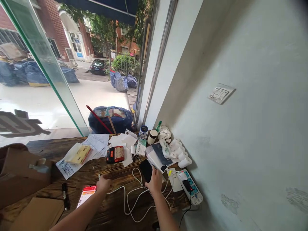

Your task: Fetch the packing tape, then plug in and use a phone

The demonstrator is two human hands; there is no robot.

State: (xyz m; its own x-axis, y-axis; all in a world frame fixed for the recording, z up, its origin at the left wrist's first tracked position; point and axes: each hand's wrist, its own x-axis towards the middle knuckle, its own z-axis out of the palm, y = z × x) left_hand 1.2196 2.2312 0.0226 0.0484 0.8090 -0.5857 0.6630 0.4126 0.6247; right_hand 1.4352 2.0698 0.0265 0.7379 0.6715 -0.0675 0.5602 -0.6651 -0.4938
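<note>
Phone (146, 170) one, white cable (124, 202) one

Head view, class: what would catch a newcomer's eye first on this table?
The right hand holds a black phone over the wooden table, while the left hand pinches the end of a white cable looping between them. Beside the wall, a heap of paper rolls sits behind a power strip.

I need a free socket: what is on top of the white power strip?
A black adapter sits on the power strip, beside a small red light. The socket under it is covered.
</note>
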